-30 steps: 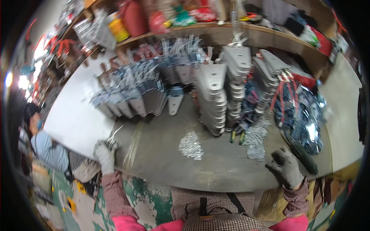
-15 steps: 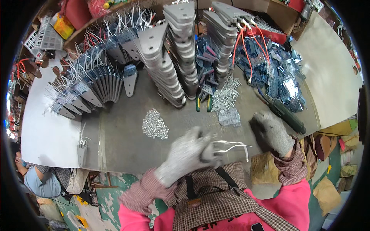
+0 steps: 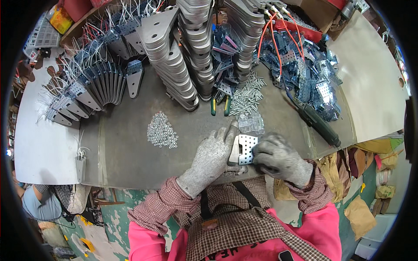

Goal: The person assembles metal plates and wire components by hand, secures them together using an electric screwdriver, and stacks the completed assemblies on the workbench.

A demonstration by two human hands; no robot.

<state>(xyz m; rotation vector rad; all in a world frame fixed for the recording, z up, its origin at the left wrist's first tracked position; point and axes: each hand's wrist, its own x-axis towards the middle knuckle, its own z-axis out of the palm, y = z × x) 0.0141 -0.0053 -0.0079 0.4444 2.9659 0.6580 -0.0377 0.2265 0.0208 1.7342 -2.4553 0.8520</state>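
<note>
Both gloved hands meet over a small perforated metal plate [image 3: 244,149] lying on the grey worktable [image 3: 126,152]. The left hand [image 3: 212,155] lies flat with fingers stretched forward, its fingertips pressing the plate's left edge and a grey metal piece beneath it; it is not closed around anything. The right hand [image 3: 275,157] curls over the plate's right edge, fingers bent down onto it, though whether they actually pinch the plate cannot be told. Just beyond the plate sits a small clear bag of parts [image 3: 250,124], and past that a heap of screws [image 3: 246,95]. To the left of the left hand, well apart, lies a pile of small nuts [image 3: 161,130]. Farther off stand stacked grey metal brackets [image 3: 172,56], and to the right of the right hand lies a dark power tool [image 3: 315,122].
</note>
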